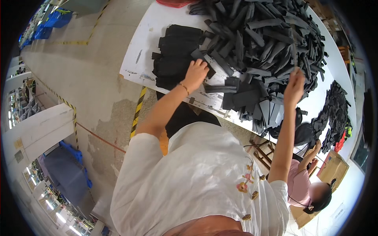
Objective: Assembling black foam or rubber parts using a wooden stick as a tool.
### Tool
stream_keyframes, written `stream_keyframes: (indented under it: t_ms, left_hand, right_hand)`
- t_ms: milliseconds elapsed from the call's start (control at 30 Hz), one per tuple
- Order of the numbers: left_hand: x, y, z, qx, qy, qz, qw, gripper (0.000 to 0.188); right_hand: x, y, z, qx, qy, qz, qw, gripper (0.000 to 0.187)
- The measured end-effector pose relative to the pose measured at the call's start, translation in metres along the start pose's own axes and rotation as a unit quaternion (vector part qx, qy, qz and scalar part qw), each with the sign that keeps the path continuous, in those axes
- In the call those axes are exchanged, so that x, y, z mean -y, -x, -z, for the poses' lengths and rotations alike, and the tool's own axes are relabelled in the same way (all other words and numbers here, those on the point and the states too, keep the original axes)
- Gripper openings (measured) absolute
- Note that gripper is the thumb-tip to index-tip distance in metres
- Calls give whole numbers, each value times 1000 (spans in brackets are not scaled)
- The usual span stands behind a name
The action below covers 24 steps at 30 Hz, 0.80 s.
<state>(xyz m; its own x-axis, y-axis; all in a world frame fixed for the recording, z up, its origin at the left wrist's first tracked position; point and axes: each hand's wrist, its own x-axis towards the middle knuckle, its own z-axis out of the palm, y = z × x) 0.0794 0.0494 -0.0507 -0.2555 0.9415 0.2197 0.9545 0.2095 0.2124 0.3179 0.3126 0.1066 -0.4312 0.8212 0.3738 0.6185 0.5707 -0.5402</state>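
My left hand (195,75) has its fingers bent around the edge of a flat black strip (206,67), which looks like folded fabric. Just left of it, similar strips lie in a neat overlapping row (177,46). My right hand (294,87) is closed around the lower end of a long thin greyish rod (293,48), which points away over a big loose heap of black strips (256,35). Below that heap, nearer to me, are flat black rectangular pieces (247,98). A short stack of strips (220,89) lies between my hands.
The white table (139,51) carries everything, with a red bag (173,3) at its far edge. Farther right lies another pile of black pieces (334,114). A co-worker in pink (300,183) sits at the right beside a cardboard box (334,169). Wooden stool legs (264,155) stand nearby.
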Motion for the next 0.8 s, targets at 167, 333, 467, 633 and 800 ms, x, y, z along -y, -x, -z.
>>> stream_keyframes:
  t_ms: [167,333,467,633,800]
  left_hand:
    - [19,-20,17,-13,107,8,994,7]
    - [26,-35,44,31,258,88,962,13]
    - [31,-34,48,37,284,94,953,15]
    - [30,-34,51,32,330,88,939,14]
    - [6,-37,57,3,341,46,939,12]
  right_hand:
    - [3,84,11,260,10,150,954,23]
    - [-9,106,19,314,20,171,934,22]
    - [-9,107,19,308,1,176,935,20]
    - [-7,108,11,304,-21,186,934,21]
    - [1,112,-16,335,-47,165,927,23]
